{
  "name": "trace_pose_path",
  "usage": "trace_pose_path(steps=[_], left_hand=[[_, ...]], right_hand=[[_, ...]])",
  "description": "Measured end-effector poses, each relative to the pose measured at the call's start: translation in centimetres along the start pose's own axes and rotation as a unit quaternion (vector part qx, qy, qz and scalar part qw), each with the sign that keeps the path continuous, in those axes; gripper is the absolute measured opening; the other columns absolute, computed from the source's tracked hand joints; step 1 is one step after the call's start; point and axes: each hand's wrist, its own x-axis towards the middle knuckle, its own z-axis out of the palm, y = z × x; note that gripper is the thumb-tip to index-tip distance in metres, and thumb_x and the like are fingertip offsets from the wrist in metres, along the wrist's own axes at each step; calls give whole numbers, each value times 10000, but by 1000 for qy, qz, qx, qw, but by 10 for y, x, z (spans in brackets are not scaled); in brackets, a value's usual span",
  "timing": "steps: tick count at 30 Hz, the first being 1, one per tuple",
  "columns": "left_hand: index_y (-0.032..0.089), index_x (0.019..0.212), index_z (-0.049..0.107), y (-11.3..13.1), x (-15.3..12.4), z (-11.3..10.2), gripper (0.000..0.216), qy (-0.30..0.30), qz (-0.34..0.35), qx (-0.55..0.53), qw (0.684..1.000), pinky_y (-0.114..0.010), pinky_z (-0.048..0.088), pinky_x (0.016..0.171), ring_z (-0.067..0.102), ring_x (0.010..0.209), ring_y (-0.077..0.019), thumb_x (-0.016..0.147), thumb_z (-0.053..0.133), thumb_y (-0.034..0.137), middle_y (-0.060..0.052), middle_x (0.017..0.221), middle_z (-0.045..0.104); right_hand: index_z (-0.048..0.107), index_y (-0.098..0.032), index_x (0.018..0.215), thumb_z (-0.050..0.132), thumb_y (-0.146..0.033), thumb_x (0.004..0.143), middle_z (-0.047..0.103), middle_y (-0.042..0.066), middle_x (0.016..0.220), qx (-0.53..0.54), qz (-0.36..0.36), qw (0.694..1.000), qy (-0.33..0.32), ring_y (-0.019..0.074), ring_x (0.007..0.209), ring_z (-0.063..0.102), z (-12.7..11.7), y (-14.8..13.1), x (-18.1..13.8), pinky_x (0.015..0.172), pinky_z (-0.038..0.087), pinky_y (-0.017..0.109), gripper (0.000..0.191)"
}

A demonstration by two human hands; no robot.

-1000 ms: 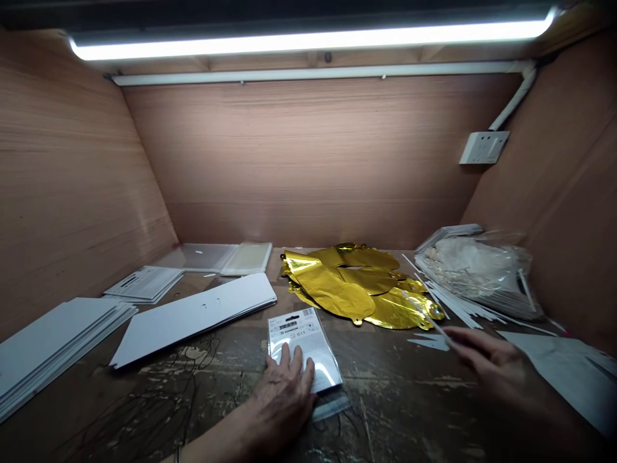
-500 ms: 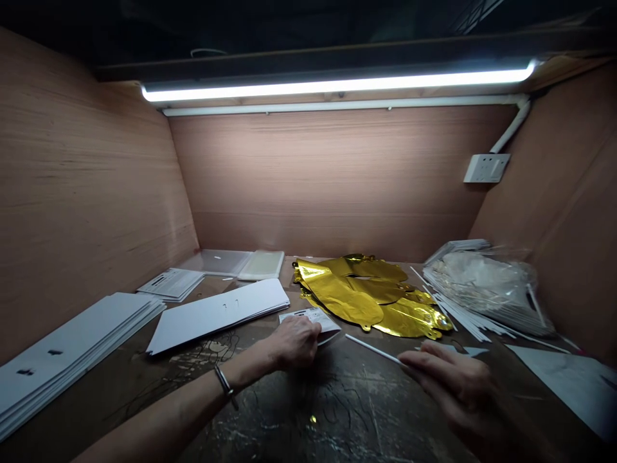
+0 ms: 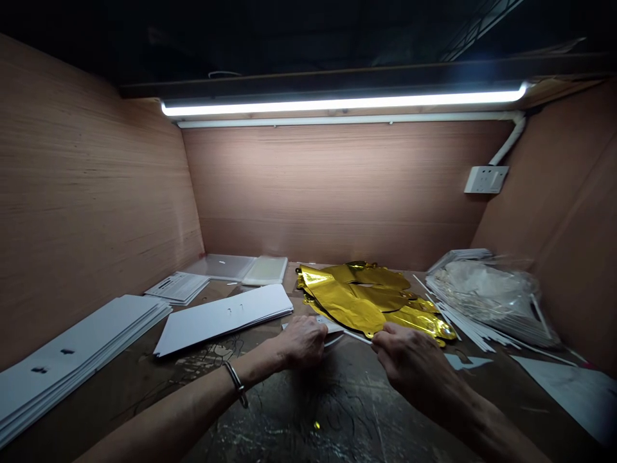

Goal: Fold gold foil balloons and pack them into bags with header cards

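Observation:
My left hand (image 3: 304,341) is closed on a small folded white card (image 3: 332,326), whose edge shows past the fingers. A thin white stick (image 3: 357,337) runs from my right hand (image 3: 405,354) toward that card; the fingers are closed round its near end. The stick's far tip lies at the card's right edge, and whether it is inside the fold I cannot tell. Just behind both hands lie gold foil balloons (image 3: 347,299), flat and overlapping. A bracelet (image 3: 235,384) circles my left wrist.
Stacks of white cards (image 3: 224,315) lie to the left, another pile (image 3: 72,354) nearer me. Clear plastic sleeves (image 3: 265,270) are at the back. At right sit a plastic bag (image 3: 486,289) of white sticks, loose sticks (image 3: 465,326) and a pale sheet (image 3: 569,386). Wooden walls enclose the table.
My right hand has moved left with the stick, bringing its tip up to the card. My left hand stays on the card. The view has tilted up slightly.

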Motion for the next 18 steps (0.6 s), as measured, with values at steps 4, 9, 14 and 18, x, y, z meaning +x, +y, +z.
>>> trace_pose_path(steps=[4,9,14,18], left_hand=[[113,775,587,4,-2,3,233,-2,0,-11,1000,-307,373,575,561,666,-270,692,371,130,-159,722,608],[103,794,552,16,-6,9,195,13,37,-15,999,-311,396,562,568,627,-265,687,390,120,-155,692,602],[114,812,508,27,-10,18,185,-21,45,7,999,-312,430,559,567,621,-242,649,432,155,-122,715,598],[100,836,499,34,-12,19,216,-38,48,36,997,-325,442,552,566,616,-232,646,420,165,-114,741,594]], right_hand=[[557,-162,579,394,-70,693,556,24,606,-47,-7,999,23,113,505,492,10,-9,0,469,234,241,219],[566,-160,602,371,-10,655,572,54,628,-41,-3,999,13,150,556,515,27,-18,3,489,251,256,251],[565,-156,637,356,-46,705,573,50,656,2,10,1000,-17,148,583,526,47,-10,5,505,289,247,246],[577,-178,651,388,-222,770,555,28,705,130,7,990,-51,138,649,527,49,6,-3,568,357,234,227]])
